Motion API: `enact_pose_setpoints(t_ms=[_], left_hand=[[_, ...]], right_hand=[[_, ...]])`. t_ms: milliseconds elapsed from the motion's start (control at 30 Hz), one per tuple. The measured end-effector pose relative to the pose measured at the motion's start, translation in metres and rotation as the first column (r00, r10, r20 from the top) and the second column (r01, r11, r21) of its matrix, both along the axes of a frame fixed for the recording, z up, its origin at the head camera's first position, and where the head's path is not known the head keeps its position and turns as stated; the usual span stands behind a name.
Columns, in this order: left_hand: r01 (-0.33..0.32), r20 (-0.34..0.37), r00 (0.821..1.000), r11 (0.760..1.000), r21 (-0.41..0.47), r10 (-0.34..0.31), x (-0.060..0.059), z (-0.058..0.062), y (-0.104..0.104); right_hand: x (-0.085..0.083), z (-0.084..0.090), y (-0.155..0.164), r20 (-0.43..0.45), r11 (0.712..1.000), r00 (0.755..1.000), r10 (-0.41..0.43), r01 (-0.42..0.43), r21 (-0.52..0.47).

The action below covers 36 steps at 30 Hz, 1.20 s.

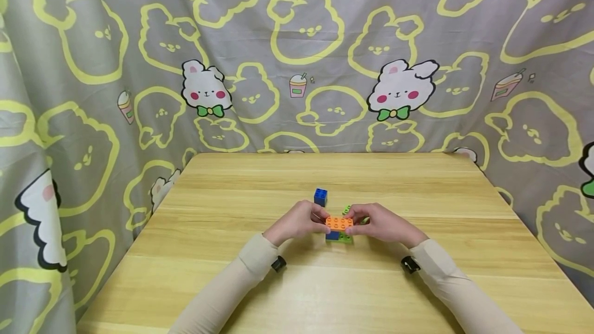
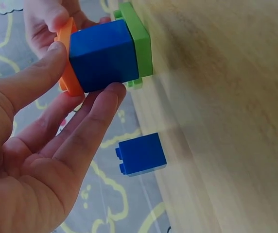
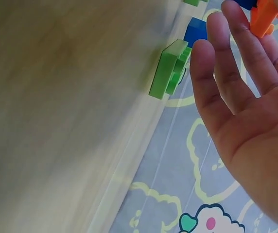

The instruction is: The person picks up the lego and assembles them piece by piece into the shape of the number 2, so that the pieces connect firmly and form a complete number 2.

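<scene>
A flat orange toy brick (image 1: 339,222) lies across the top of a blue brick (image 2: 105,56), which stands on a light green plate (image 2: 140,41). My left hand (image 1: 300,220) grips the orange brick's left end with the thumb and fingers, its other fingertips right at the blue brick's lower side. From the other side, my right hand (image 1: 379,223) pinches the right end between thumb and forefinger. In the right wrist view its remaining fingers extend past the stack, and the orange brick (image 3: 263,18) shows only in part.
A loose blue brick (image 1: 320,197) stands on the wooden table (image 1: 209,272) just behind my left hand. Another green plate (image 3: 165,73) lies behind my right hand, partly hidden in the head view. A patterned curtain (image 1: 297,112) surrounds the table's back and sides.
</scene>
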State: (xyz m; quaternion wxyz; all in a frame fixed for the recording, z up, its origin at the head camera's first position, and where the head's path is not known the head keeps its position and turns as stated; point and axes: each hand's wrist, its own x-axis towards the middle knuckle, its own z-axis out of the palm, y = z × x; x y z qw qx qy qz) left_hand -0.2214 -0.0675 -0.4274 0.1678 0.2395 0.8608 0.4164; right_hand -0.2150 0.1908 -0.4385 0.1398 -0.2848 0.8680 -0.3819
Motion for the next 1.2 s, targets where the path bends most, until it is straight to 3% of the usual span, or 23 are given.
enact_pose_setpoints(t_ms=[467,1200], left_hand=[[0.006,-0.009,1.000,1.000,-0.007,-0.006,0.0019,0.0028,0.0008],[0.017,0.011,1.000,0.999,-0.032,-0.017,0.0014,0.0035,-0.0001]], right_hand=[[0.0003,-0.0002,0.0010,0.002,0.999,1.000,0.019,-0.019,-0.037],[0.0018,-0.0023,-0.0006,0.014,1.000,1.000,-0.023,0.023,-0.002]])
